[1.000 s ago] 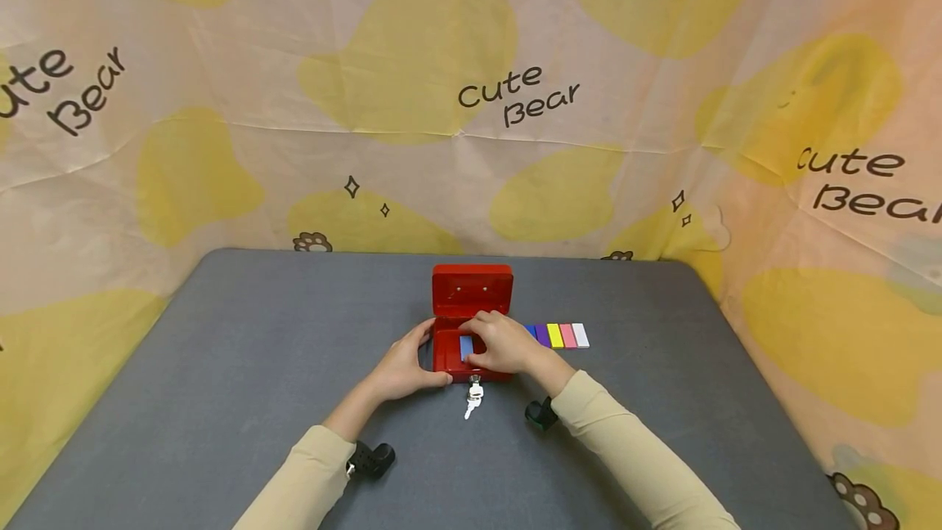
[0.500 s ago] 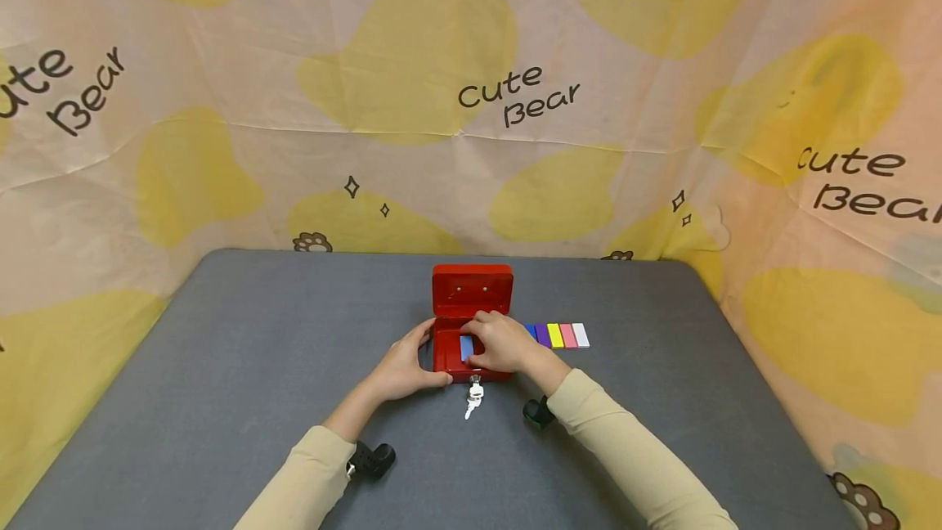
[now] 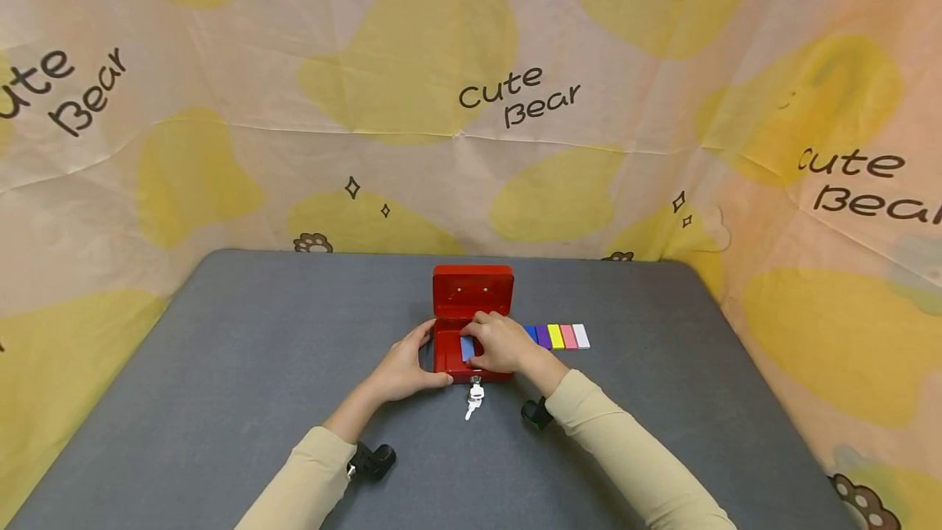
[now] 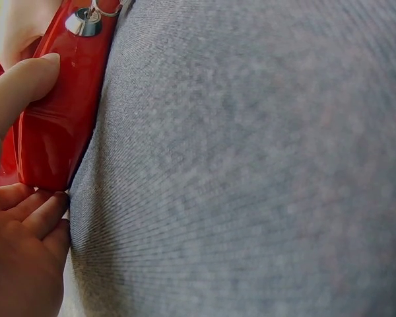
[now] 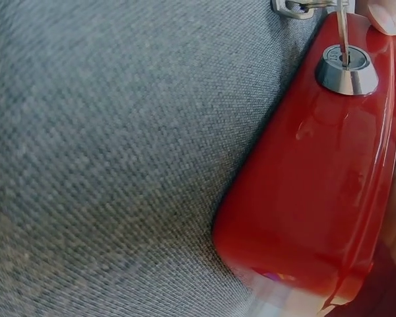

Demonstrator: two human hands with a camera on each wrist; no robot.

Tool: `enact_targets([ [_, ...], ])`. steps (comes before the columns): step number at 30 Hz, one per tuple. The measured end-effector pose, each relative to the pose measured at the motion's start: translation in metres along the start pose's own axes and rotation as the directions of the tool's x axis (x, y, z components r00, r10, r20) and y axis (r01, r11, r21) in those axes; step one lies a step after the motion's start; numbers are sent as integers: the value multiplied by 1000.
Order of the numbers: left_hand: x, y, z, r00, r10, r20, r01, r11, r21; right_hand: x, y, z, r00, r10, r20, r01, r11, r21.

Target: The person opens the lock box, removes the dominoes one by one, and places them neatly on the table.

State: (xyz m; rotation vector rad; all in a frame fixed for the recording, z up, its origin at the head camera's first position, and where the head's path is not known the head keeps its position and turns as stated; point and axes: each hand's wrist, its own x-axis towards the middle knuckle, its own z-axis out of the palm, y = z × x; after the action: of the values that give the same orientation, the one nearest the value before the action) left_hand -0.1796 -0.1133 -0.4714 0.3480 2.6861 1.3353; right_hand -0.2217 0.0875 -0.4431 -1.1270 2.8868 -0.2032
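A red metal cash box point(image 3: 446, 360) lies on the table with its lid point(image 3: 473, 291) raised. My left hand point(image 3: 401, 366) grips its left front corner, the thumb on the front wall and the fingers against the left side. Inside the box, my right hand point(image 3: 504, 345) pinches a flat blue block point(image 3: 467, 348) lengthwise between thumb and fingers. The right hand hides the box's right half. Keys point(image 3: 474, 399) hang from the lock at the front; the right wrist view shows one key in the round silver lock point(image 5: 347, 74).
Just right of the box, a row of flat coloured blocks point(image 3: 555, 336) lies side by side: blue, purple, yellow, pink and white. The grey table point(image 3: 294, 309) ends at a printed cloth backdrop point(image 3: 412, 186) behind.
My right forearm has shifted slightly left, and the blue block is tilted a little inside the box. The left hand and the box stay in place.
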Motion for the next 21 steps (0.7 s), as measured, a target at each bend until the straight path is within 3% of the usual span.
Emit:
enact_targets([
  [21,1,-2,0,1000,4,4,-4,1000,14,-2,1,-3,998,-54,-16,55,998,33],
])
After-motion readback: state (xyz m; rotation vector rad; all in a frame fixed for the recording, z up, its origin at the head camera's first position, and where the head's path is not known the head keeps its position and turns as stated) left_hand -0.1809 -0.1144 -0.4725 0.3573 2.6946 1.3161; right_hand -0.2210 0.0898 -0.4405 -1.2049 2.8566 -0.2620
